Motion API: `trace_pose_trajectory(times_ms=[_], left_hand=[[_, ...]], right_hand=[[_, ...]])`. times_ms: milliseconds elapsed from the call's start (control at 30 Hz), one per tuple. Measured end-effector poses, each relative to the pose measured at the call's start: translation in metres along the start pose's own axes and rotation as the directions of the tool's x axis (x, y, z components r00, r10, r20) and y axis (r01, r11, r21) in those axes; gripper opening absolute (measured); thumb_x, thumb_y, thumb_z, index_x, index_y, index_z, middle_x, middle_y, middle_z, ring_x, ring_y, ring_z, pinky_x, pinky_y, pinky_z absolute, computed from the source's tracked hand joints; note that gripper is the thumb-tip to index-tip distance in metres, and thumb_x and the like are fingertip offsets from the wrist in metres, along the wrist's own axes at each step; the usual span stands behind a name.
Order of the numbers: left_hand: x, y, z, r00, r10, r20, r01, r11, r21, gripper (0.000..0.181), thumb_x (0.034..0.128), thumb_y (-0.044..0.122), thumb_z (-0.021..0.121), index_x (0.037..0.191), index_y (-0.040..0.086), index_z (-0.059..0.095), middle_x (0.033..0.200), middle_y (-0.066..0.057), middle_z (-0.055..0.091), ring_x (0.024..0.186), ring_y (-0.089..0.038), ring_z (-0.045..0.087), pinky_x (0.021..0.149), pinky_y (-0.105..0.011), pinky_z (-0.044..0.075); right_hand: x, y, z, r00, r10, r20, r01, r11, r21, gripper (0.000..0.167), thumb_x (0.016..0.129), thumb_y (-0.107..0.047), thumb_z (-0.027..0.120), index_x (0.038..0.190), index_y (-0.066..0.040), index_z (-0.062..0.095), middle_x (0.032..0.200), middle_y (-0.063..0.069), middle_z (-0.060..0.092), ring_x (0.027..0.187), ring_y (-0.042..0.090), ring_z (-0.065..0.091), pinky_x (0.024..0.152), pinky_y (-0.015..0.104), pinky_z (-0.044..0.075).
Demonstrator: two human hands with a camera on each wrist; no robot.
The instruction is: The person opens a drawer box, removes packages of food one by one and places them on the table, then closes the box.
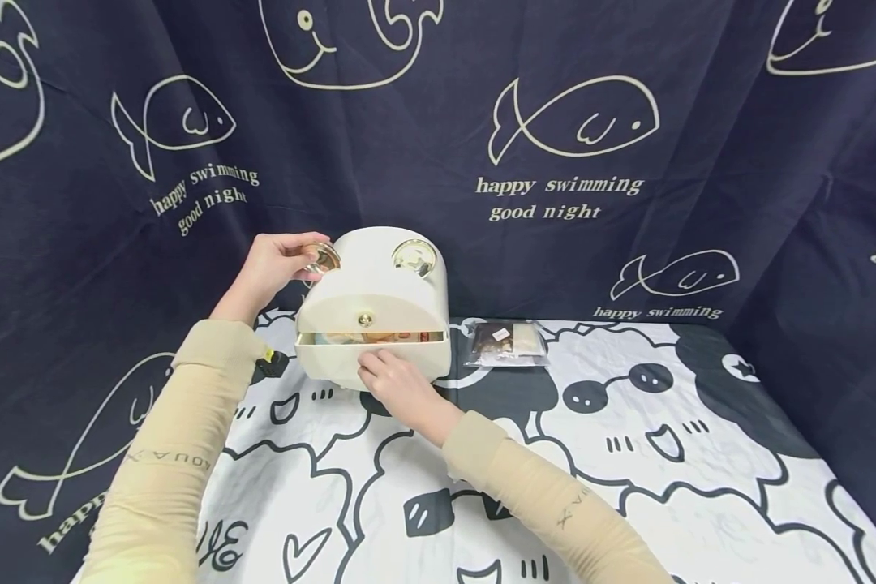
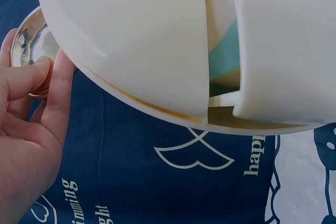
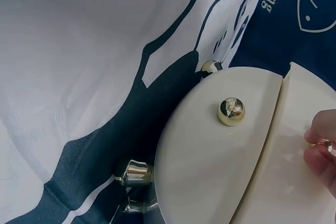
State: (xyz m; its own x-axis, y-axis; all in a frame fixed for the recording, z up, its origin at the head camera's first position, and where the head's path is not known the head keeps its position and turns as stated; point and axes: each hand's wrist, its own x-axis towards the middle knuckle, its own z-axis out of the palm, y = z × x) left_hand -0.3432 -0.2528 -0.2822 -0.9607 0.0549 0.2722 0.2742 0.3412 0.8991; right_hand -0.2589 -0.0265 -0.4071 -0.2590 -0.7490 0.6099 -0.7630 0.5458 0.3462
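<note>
A cream rounded box (image 1: 380, 296) with gold fittings stands near the back curtain. Its drawer (image 1: 409, 349) is partly pulled out, and colourful packaging (image 1: 343, 337) shows in the gap, also seen as packaging (image 2: 223, 40) in the left wrist view. My left hand (image 1: 273, 264) grips the gold round disc (image 2: 37, 45) at the box's upper left, thumb on its face. At the drawer front is my right hand (image 1: 401, 391); in the right wrist view its fingertips (image 3: 321, 153) pinch a small gold knob. Another gold knob (image 3: 231, 111) sits on the lower panel.
Right of the box lies a clear plastic packet (image 1: 508, 342) with brown and white contents. A small black object (image 1: 271, 364) with a yellow part is at the left, beside my sleeve. A dark blue curtain (image 1: 569, 259) rises behind the patterned white cloth (image 1: 672, 405).
</note>
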Motion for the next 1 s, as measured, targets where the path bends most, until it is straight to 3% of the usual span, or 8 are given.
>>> trace_pose_trajectory(times_ms=[300, 533, 700, 1000], left_hand=[[-0.0002, 0.0009, 0.0009, 1.000, -0.014, -0.001, 0.014, 1.000, 0.005, 0.031, 0.0866, -0.010, 0.058, 0.114, 0.001, 0.066, 0.101, -0.004, 0.070, 0.086, -0.015, 0.068, 0.068, -0.029, 0.061], [-0.0005, 0.0011, -0.0002, 1.000, -0.012, 0.003, 0.012, 1.000, -0.003, 0.031, 0.0865, -0.011, 0.058, 0.114, 0.001, 0.066, 0.099, -0.001, 0.070, 0.085, -0.016, 0.068, 0.067, -0.028, 0.061], [-0.0019, 0.0051, -0.0004, 1.000, -0.008, 0.003, 0.008, 1.000, 0.005, 0.031, 0.0870, -0.011, 0.057, 0.114, 0.001, 0.066, 0.098, 0.000, 0.070, 0.086, -0.016, 0.068, 0.068, -0.029, 0.061], [-0.0018, 0.0042, -0.0005, 1.000, -0.009, 0.007, 0.009, 1.000, -0.002, 0.028, 0.0869, -0.009, 0.059, 0.113, -0.001, 0.066, 0.095, 0.000, 0.070, 0.083, -0.013, 0.068, 0.068, -0.029, 0.061]], right_hand=[[-0.0043, 0.0015, 0.0003, 0.998, -0.055, -0.026, 0.054, 0.998, -0.013, 0.017, 0.086, -0.003, 0.060, 0.099, -0.008, 0.069, 0.105, 0.003, 0.059, 0.094, 0.017, 0.057, 0.082, 0.022, 0.053], [-0.0091, 0.0072, 0.0064, 0.985, -0.163, -0.055, 0.153, 0.976, -0.155, 0.027, 0.095, -0.004, 0.044, 0.111, -0.008, 0.066, 0.112, 0.005, 0.060, 0.091, 0.017, 0.058, 0.069, 0.020, 0.053], [-0.0068, 0.0079, 0.0062, 0.980, -0.182, -0.079, 0.164, 0.967, -0.193, 0.038, 0.096, 0.002, 0.032, 0.106, -0.007, 0.067, 0.109, 0.007, 0.060, 0.090, 0.017, 0.058, 0.066, 0.020, 0.054], [-0.0043, 0.0046, -0.0003, 0.986, -0.167, -0.016, 0.161, 0.970, -0.182, 0.024, 0.091, -0.001, 0.049, 0.104, -0.004, 0.069, 0.106, 0.008, 0.060, 0.091, 0.018, 0.058, 0.073, 0.022, 0.056]])
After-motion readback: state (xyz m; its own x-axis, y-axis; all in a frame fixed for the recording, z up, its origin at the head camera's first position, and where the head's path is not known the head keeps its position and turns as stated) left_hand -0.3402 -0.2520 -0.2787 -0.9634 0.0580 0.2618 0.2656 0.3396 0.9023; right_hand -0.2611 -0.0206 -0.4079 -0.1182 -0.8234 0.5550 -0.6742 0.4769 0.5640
